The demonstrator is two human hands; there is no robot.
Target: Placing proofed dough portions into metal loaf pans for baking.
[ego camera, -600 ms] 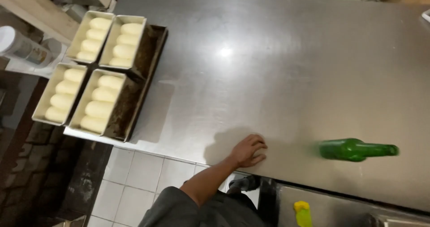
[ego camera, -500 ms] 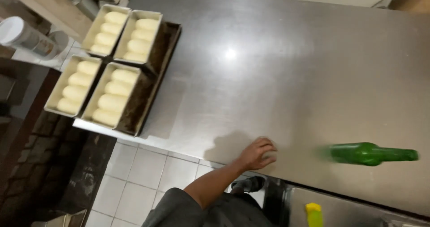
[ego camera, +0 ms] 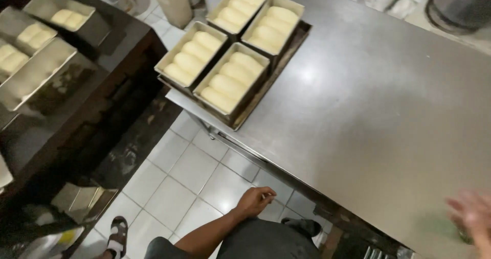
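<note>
head cam: left hand (ego camera: 254, 201) hangs loose w/ fingers curled, holding nothing, below the steel table (ego camera: 388, 121) edge, right hand (ego camera: 473, 215) is blurry so can't tell its grip, dough pans (ego camera: 235, 39) sit far ahead-left on a tray to stay together.

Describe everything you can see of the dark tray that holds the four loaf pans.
The dark tray is a shallow rectangular metal sheet. It lies flat at the left corner of the steel table, slightly past its edge. Four pale metal loaf pans stand on it in two rows, each filled with smooth raw dough lumps. No hand touches it.
</note>
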